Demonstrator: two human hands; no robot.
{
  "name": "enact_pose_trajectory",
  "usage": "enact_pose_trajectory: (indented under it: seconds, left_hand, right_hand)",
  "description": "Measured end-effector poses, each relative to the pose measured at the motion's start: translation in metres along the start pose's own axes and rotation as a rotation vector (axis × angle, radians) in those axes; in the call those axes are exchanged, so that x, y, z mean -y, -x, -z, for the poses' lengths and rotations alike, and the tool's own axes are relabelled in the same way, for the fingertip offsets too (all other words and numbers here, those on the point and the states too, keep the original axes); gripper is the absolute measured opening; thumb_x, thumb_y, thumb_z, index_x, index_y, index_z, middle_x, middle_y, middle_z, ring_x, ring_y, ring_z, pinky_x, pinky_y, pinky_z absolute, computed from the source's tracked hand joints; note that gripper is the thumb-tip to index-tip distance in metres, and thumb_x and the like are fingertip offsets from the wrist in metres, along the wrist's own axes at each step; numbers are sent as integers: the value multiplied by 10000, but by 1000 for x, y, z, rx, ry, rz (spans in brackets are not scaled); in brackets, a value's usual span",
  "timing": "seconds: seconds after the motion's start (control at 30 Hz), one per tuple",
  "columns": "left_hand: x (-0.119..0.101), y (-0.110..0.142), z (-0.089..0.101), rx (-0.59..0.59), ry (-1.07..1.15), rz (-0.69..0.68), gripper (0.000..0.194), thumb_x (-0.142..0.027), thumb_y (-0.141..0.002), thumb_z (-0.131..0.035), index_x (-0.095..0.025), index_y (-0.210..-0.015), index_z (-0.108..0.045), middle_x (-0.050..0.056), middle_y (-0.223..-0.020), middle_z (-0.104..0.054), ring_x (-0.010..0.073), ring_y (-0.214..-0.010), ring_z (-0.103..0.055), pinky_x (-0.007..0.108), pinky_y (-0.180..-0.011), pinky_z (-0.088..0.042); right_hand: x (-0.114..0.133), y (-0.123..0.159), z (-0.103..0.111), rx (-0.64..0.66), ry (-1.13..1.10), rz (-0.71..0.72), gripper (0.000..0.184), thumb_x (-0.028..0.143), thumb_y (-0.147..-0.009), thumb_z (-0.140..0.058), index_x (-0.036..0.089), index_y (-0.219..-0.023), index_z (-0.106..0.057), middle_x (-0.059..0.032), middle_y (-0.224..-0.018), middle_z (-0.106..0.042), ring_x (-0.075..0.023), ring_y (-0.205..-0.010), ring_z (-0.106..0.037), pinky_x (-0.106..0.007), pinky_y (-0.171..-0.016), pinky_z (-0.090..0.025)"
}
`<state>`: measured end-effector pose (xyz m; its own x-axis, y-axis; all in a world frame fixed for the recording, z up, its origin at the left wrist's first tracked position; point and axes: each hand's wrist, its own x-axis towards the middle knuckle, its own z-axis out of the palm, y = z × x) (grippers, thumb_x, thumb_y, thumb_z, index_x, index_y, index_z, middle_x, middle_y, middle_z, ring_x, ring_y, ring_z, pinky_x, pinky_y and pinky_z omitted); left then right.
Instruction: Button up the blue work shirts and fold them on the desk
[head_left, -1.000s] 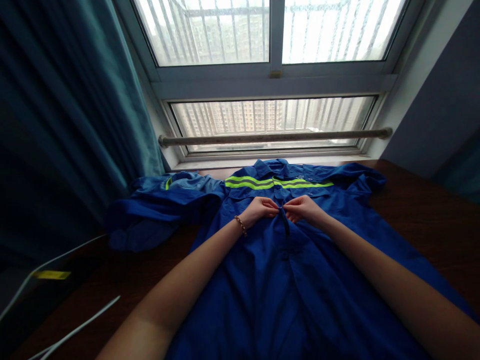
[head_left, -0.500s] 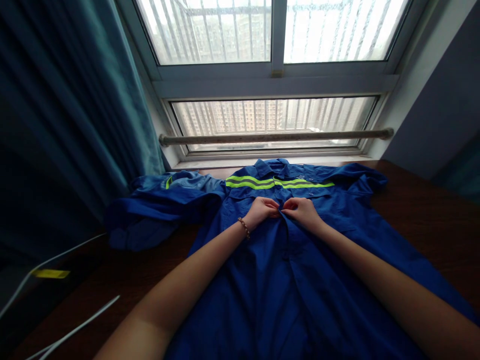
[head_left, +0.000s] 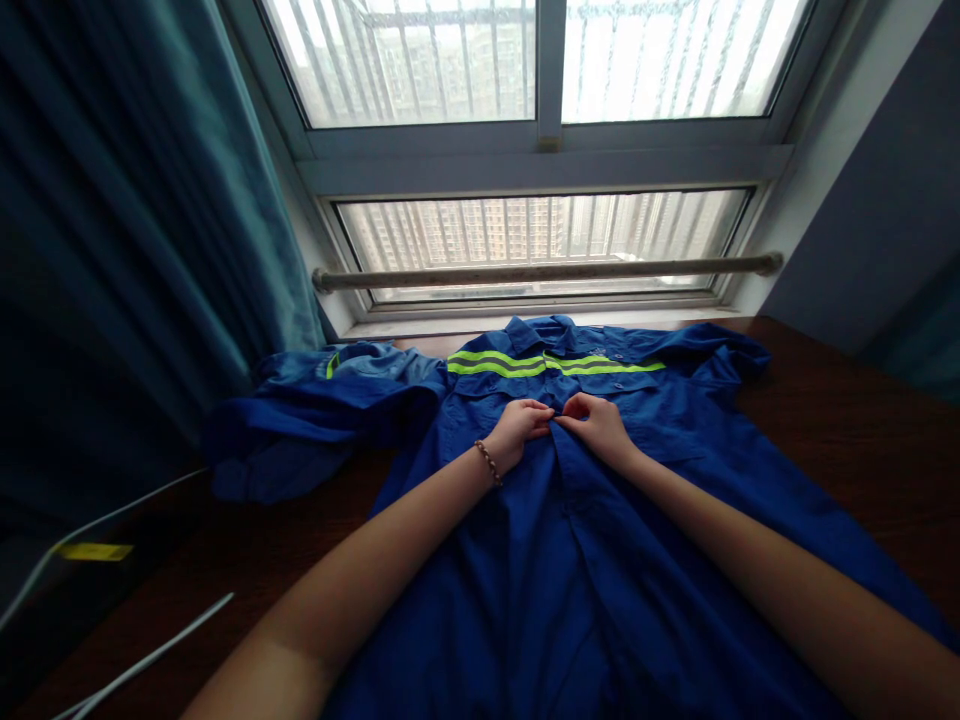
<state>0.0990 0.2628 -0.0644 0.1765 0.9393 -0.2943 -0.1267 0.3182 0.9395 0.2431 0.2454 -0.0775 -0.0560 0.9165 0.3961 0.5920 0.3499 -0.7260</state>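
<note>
A blue work garment [head_left: 495,560] with a collar and a yellow-green reflective stripe [head_left: 495,364] across its chest lies spread out, collar toward the window. My left hand [head_left: 517,430], with a beaded bracelet [head_left: 489,464] at the wrist, pinches the front placket just below the stripe. Fingertips almost meeting it, my right hand [head_left: 598,428] pinches the placket's other edge. Whether a button sits between the fingers is hidden. One sleeve is bunched at the left, and the other reaches right below the window.
The garment rests on a dark brown wooden surface [head_left: 825,400]. Behind it a metal rail [head_left: 555,272] crosses the barred window. A blue-green curtain [head_left: 172,200] hangs at the left. White cables [head_left: 157,650], one with a yellow tag [head_left: 96,552], lie at the lower left.
The view has shifted very slightly. Both hands stay at the placket, with small shifts of the fingers and the fabric edge between them.
</note>
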Motion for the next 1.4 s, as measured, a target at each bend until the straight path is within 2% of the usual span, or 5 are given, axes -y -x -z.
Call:
enact_pose_trajectory:
  seconds: [0.5,0.83,0.93,1.07,1.4]
  left_hand:
    - [3,-1,2,128,-90,-126,263,-44,-590,-697,-108,-768,-515,-9,-646,-538,74,-532,-540,188,-506,-457]
    - [-1,-3,9,358,-696,-135,287,-134,-660,-648,-147,-840,-425,-29,-540,-538,128,-457,-544,239,-471,-448]
    - [-3,-1,13,176,-1100,-408,391,-312,-659,-678,-135,-935,-464,76,-765,-612,216,-724,-602,333,-661,-478]
    - [4,-3,20,-206,-1469,-494,599,-554,-774,-447,-155,-1219,-407,187,-1306,-369,394,-1207,-286,580,-928,-250]
    - [0,-74,41,-216,-1571,-310,798,-721,-728,-202,-236,-1359,-254,118,-1440,-145,447,-1262,-83,680,-912,-62]
  right_hand:
    - [-15,-11,0,233,-507,-439,249,376,-681,-575,140,-623,-522,61,-401,-414,-46,-338,-326,-169,-352,-223]
    - [-14,-7,-2,40,36,-210,164,282,-779,-477,149,-769,-573,-37,-659,-577,-145,-604,-528,-259,-594,-422]
    - [-16,-1,-3,-8,480,14,280,299,-820,-450,172,-1037,-574,-92,-1057,-579,-233,-980,-484,-362,-860,-370]
    - [-26,-2,-3,137,746,-73,429,457,-866,-334,297,-1250,-438,-15,-1335,-391,-338,-1188,-281,-548,-938,-234]
    - [-49,-62,2,224,696,-34,479,497,-871,-302,269,-1278,-408,-49,-1355,-365,-348,-1194,-283,-556,-924,-227]
